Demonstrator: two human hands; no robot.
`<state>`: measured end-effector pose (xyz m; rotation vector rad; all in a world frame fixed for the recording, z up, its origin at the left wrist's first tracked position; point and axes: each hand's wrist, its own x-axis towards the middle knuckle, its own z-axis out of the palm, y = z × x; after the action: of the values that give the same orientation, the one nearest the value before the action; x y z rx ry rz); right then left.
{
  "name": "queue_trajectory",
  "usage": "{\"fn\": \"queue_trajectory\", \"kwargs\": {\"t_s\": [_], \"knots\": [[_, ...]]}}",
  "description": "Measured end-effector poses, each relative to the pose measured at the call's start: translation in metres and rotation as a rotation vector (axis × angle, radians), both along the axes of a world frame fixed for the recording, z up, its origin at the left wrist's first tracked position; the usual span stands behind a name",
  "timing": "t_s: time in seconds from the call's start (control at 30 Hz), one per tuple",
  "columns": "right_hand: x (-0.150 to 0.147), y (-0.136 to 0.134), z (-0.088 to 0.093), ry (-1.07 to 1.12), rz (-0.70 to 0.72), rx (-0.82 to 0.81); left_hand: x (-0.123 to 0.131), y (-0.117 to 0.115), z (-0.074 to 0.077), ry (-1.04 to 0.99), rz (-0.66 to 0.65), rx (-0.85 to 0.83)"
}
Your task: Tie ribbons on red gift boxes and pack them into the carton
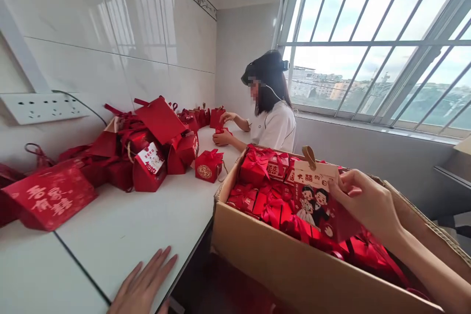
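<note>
My right hand (370, 201) pinches the upper edge of a red wedding gift box (312, 206), printed with a cartoon couple and topped by a tan loop handle. It is over a cardboard carton (265, 245) filled with red gift boxes tied with ribbon (253, 167). Fingers spread, my left hand (145, 282) is at the white tabletop (147, 225) near its front edge and holds nothing. A small red box with a gold round emblem (208, 166) stands on the table beyond the carton's left corner.
Red gift boxes (117, 171) are heaped along the tiled wall, below a socket strip (44, 108) with a black cable. A co-worker in a white top (275, 127) handles a small red box (222, 132) at the far end. A barred window (368, 44) is at right.
</note>
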<state>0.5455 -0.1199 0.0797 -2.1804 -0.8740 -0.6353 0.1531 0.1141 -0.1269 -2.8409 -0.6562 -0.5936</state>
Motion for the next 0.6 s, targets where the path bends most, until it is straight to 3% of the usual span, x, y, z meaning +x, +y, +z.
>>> {"fn": "queue_trajectory", "kwargs": {"t_s": [0.13, 0.33, 0.6], "knots": [[-0.029, 0.049, 0.013, -0.001, 0.109, 0.021, 0.001, -0.009, 0.015, -0.007, -0.021, -0.021], [-0.067, 0.110, 0.001, -0.059, 0.238, -0.031, -0.004, -0.014, 0.024, -0.015, -0.043, -0.168], [-0.074, 0.135, -0.006, 0.057, 0.117, -0.248, -0.002, -0.020, 0.036, 0.041, -0.017, -0.280]]}}
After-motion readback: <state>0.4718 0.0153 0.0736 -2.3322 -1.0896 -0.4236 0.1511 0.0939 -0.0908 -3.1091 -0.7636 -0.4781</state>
